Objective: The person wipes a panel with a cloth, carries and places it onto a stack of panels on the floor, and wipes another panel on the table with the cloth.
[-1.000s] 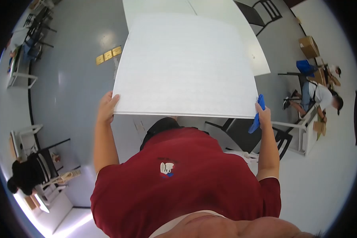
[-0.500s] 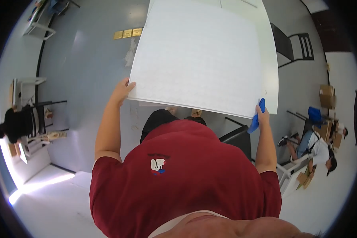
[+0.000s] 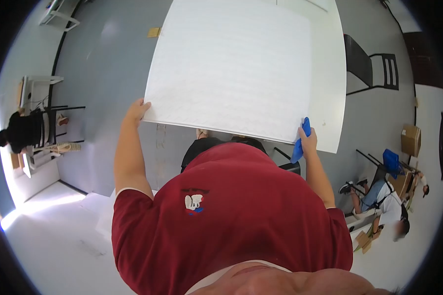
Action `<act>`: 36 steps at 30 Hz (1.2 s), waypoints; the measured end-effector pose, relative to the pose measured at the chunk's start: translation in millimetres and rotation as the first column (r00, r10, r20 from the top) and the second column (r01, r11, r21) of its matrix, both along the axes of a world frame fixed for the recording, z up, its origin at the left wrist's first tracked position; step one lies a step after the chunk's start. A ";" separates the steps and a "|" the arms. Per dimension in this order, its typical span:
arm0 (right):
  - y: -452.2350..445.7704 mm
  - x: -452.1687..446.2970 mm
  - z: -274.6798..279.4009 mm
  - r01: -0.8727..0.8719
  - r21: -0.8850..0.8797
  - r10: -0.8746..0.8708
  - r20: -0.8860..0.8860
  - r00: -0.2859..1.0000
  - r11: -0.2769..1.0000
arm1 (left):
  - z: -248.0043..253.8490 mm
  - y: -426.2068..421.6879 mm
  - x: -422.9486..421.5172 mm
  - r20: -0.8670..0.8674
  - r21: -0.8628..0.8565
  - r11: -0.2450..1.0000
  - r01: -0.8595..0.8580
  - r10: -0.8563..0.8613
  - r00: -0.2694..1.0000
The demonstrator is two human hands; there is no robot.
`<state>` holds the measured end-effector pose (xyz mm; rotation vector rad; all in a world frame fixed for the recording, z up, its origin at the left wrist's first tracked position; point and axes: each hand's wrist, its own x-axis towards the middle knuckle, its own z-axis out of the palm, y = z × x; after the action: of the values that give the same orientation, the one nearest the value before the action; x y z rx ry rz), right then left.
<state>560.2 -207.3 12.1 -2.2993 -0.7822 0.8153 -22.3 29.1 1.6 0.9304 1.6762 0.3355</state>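
Observation:
A large, flat white panel (image 3: pixel 226 64) spans the area in front of me, over a white table (image 3: pixel 328 73) whose surface shows as a strip along its right side. At the panel's near left corner, my left hand (image 3: pixel 140 110) is closed on the edge, thumb on top. My right hand (image 3: pixel 308 141) is closed at the near right corner, with a blue cloth (image 3: pixel 297 151) bunched in it; the cloth sticks out above and below the fingers. That hand's fingers are partly hidden by the cloth and the panel.
Right of the table stands a black chair (image 3: pixel 359 59), and another dark chair (image 3: pixel 291 167) is partly hidden beside my body. A seated person (image 3: pixel 386 196) is at the right near cardboard boxes (image 3: pixel 410 140). Another person in black (image 3: pixel 24 132) sits far left. A yellow floor marker (image 3: pixel 153 32) lies left of the panel.
The panel has shifted left over the table with both hands on it, so a wider strip of tabletop shows at its right. The blue cloth has moved left with my right hand.

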 end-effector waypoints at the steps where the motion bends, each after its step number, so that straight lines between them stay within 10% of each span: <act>1: -1.0 -3.4 0.4 0.007 -0.002 -0.007 0.002 1.000 1.000 | -5.8 0.0 -3.5 0.018 0.009 1.000 -0.003 0.003 1.000; 22: 11.8 -25.6 -10.1 0.025 -0.115 -0.009 0.133 0.991 0.993 | -47.2 1.5 -42.1 0.276 0.020 0.994 -0.105 0.095 0.957; 32: -31.1 8.2 25.9 0.394 0.256 -0.440 0.159 0.884 0.883 | -32.3 1.8 -31.5 0.259 -0.060 0.968 -0.243 0.250 0.933; 36: -57.0 15.4 30.4 0.346 0.012 -0.346 0.045 0.937 0.938 | -38.8 1.3 -32.5 0.289 -0.060 0.968 -0.243 0.250 0.924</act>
<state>575.6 -264.3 42.5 -2.3657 -0.3764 0.6003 -54.8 30.4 -37.2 0.6160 1.5163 0.5939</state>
